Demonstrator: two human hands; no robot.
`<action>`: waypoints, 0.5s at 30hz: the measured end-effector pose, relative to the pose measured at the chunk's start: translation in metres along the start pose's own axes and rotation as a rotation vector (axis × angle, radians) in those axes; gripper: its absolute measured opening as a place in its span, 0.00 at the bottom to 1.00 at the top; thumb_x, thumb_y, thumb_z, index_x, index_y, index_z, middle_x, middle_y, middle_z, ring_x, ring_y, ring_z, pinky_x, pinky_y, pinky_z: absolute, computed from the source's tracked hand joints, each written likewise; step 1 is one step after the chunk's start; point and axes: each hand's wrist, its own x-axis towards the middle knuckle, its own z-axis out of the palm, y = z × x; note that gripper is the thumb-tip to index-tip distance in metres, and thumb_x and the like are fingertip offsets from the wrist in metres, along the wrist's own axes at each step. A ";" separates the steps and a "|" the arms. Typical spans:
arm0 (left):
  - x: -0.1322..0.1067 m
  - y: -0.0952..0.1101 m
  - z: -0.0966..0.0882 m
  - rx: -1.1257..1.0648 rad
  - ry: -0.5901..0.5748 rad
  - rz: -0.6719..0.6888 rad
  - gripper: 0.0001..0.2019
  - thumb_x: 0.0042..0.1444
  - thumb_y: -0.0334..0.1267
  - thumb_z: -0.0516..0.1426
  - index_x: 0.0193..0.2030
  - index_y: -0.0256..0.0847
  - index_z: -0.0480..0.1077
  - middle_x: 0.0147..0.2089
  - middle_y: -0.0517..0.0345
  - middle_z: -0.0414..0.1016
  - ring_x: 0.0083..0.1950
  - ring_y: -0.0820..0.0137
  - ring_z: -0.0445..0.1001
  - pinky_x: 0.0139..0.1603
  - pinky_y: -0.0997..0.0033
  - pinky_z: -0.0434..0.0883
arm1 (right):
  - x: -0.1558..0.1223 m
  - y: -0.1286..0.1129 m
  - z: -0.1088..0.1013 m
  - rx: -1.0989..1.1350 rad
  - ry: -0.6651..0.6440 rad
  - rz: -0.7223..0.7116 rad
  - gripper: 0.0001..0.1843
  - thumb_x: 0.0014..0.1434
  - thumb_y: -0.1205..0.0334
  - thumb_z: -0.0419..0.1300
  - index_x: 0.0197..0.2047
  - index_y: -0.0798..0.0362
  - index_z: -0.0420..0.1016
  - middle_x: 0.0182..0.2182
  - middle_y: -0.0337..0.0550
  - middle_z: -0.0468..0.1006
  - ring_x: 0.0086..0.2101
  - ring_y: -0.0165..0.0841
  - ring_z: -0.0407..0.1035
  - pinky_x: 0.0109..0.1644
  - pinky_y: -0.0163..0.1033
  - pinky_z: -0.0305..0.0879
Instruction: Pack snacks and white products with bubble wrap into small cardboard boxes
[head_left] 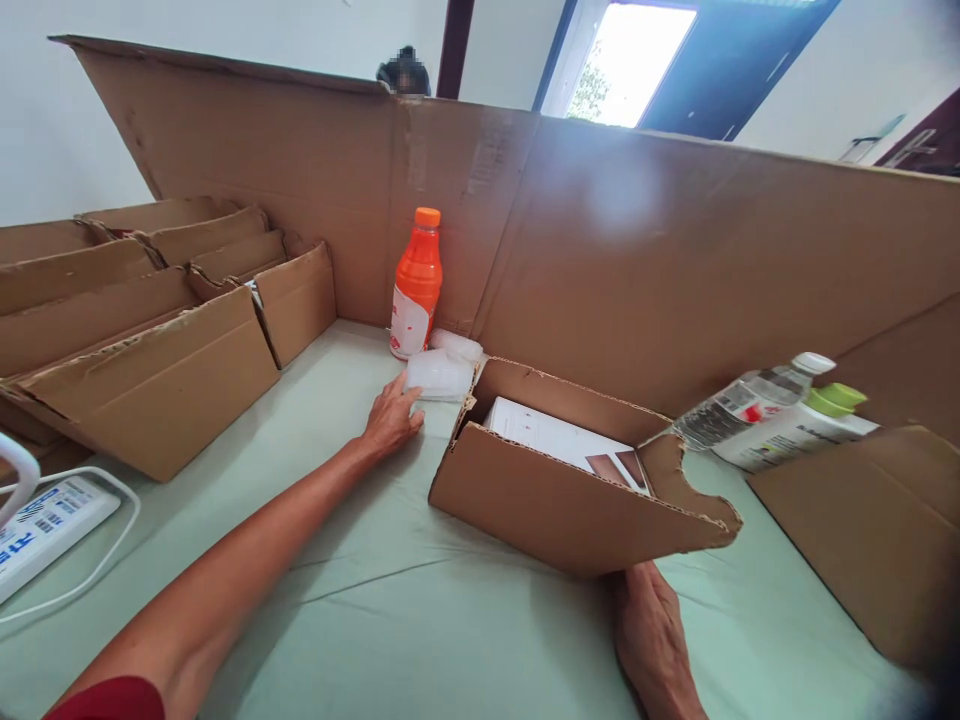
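My left hand (394, 415) reaches across the cloth, its fingertips at the edge of a translucent plastic container (440, 374). Those fingers are apart and hold nothing. An orange bottle (418, 285) with a white label stands upright just behind. At the near right, my right hand (654, 635) grips the lower edge of an open cardboard box (555, 505), its fingertips hidden beneath. The box looks tilted, its right end raised. Inside it lies a white box (555, 432) with brown pictures.
Cardboard bins (157, 390) stand at the left, near a white power strip (56, 530) with a cable. A clear bottle (750, 400) leans at the right beside a white bottle with a green cap (795, 437). A tall cardboard wall (637, 250) runs behind. A person's head shows beyond it.
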 end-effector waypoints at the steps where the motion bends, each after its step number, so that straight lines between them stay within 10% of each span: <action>1: 0.003 -0.001 0.003 -0.008 0.009 -0.012 0.24 0.50 0.26 0.59 0.56 0.36 0.73 0.70 0.38 0.63 0.72 0.46 0.59 0.72 0.46 0.56 | 0.000 -0.001 0.000 -0.007 -0.003 0.021 0.27 0.57 0.38 0.59 0.47 0.50 0.83 0.47 0.47 0.83 0.50 0.50 0.72 0.56 0.49 0.69; 8: -0.031 0.011 -0.018 -0.116 0.134 -0.179 0.34 0.54 0.31 0.56 0.68 0.28 0.57 0.66 0.31 0.66 0.68 0.48 0.65 0.68 0.47 0.62 | -0.001 -0.009 0.001 -0.020 -0.042 0.014 0.30 0.57 0.35 0.59 0.48 0.51 0.81 0.48 0.46 0.82 0.53 0.49 0.69 0.61 0.48 0.64; 15: -0.205 0.020 -0.029 -0.480 0.100 -0.341 0.40 0.60 0.42 0.55 0.76 0.34 0.46 0.70 0.30 0.61 0.67 0.50 0.69 0.64 0.48 0.69 | -0.002 -0.015 0.003 -0.030 -0.053 -0.049 0.30 0.58 0.34 0.56 0.41 0.54 0.79 0.38 0.45 0.80 0.42 0.41 0.68 0.44 0.41 0.67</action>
